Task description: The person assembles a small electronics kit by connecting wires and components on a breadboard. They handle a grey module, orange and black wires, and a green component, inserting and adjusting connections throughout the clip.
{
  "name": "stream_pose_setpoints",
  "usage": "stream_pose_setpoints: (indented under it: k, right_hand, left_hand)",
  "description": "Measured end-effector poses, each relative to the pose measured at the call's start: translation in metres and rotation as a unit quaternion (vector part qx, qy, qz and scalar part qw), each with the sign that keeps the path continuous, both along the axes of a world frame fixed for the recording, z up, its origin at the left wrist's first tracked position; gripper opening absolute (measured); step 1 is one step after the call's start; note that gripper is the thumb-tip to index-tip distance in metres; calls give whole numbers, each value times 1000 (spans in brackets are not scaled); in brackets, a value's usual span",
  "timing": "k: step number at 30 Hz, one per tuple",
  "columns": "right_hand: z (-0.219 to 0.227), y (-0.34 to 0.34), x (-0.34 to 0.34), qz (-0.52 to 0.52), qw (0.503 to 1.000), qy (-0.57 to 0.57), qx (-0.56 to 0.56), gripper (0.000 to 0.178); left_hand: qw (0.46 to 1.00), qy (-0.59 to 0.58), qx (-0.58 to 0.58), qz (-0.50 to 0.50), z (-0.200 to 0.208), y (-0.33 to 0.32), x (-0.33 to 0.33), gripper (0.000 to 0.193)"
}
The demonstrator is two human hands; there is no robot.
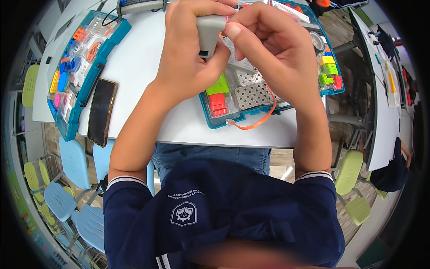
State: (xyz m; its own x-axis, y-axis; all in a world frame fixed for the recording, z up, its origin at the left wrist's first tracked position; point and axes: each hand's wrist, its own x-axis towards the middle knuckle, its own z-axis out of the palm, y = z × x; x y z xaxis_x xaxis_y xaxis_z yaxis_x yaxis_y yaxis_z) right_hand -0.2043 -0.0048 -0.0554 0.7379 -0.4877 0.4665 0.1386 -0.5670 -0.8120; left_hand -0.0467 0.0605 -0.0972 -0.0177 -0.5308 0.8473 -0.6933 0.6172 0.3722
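Note:
My left hand grips a light grey plastic module above the table, with its thumb under the lower end and its fingers over the top. Curled at the module's right side is my right hand, thumb and forefinger pinched together. Whatever lies between those fingertips is too hidden to name. Below my right hand hangs an orange flat cable with a clear plug; where its upper end goes is hidden. Beneath both hands sits a teal-edged parts tray holding red and green bricks and grey perforated pieces.
Another teal tray of assorted parts lies at the left, beside a dark phone near the edge of the white table. A grey device with a black cable is at the far side. Blue chairs and green chairs stand around.

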Motion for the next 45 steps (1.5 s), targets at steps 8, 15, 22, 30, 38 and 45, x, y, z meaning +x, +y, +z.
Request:
stream_pose_setpoints:
  k: [8, 15, 22, 30, 38, 45]
  right_hand:
    - [-11, -3, 2, -14, 998, 41, 53, 20]
    - [-11, -8, 2, 75, 984, 28, 162, 18]
    - [-9, -6, 1, 109, 969, 21, 220, 17]
    - [-12, -5, 0, 107, 982, 8, 157, 16]
    - [-17, -6, 4, 64, 997, 4, 45, 15]
    - [-20, -6, 4, -31, 987, 12, -160, 10]
  left_hand:
    - [999, 12, 29, 21, -2, -2, 0, 44]
    - [994, -76, -4, 81, -3, -2, 3, 51]
    - [989, -105, -25, 102, -1, -1, 3, 54]
    - [998, -43, -15, 36, -4, -4, 1, 53]
    - [999, -34, -2, 21, -6, -4, 1, 49]
    - [997, -61, -4, 41, -7, -5, 3, 43]
